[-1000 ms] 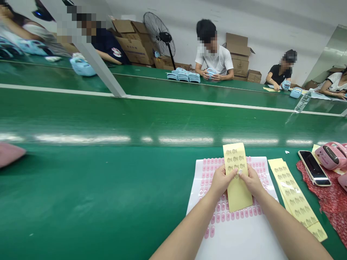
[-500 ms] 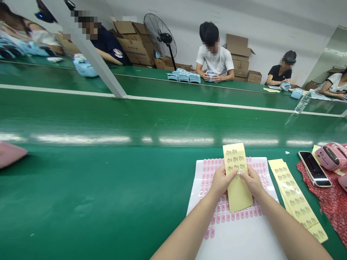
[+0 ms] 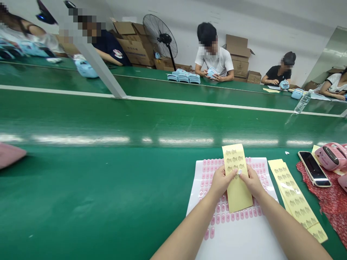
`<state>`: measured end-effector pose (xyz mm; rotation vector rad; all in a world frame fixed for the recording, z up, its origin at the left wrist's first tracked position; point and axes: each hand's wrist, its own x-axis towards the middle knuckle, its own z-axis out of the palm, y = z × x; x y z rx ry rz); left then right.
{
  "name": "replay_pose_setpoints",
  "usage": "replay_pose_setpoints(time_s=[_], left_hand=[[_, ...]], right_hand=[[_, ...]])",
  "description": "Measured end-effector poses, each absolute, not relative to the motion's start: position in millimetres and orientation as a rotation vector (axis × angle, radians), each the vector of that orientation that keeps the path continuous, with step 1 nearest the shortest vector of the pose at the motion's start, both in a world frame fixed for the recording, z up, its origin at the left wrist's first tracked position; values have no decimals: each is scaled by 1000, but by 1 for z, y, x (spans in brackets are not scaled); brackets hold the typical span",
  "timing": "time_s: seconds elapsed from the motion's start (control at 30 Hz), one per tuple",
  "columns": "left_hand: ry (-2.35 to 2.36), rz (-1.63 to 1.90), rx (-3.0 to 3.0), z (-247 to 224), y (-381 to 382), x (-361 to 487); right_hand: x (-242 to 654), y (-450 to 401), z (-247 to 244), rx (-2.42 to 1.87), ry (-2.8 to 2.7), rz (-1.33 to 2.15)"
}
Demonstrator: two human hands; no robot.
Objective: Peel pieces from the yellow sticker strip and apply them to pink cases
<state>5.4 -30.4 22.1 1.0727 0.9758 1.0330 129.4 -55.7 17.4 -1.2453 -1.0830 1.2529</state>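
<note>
Both my hands grip a yellow sticker sheet [image 3: 238, 196] with small dark print on its upper part and a bare lower part. My left hand [image 3: 222, 182] is closed on its left edge, the thumb lying on the front. On the right edge my right hand [image 3: 253, 182] is closed too, its thumb close to the left one. A small whitish piece [image 3: 240, 172] shows between the thumb tips; I cannot tell which thumb bears it. Under the hands lies a white sheet [image 3: 233, 242] with rows of pink oval stickers [image 3: 212, 233], partly covered by my forearms.
Right of the white sheet lie more yellow sticker sheets [image 3: 295, 198], a phone [image 3: 314, 168] on red bubble wrap [image 3: 329, 202], and a pink case [image 3: 330, 156]. A clear bottle [image 3: 303, 102] stands farther back. A slanted post [image 3: 94, 59] rises at left. Several people sit across the green table [image 3: 108, 202].
My hands and the yellow sticker sheet stay almost in place. Across the table, the person in white has turned the blue case in their hands.
</note>
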Motion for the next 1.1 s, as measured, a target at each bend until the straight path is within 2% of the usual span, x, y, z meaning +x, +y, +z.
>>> replay_pose_setpoints(time_s=[1.1], left_hand=[[1007, 983, 1084, 26, -31, 5]], right_hand=[[127, -55, 21, -1213, -991, 1297]])
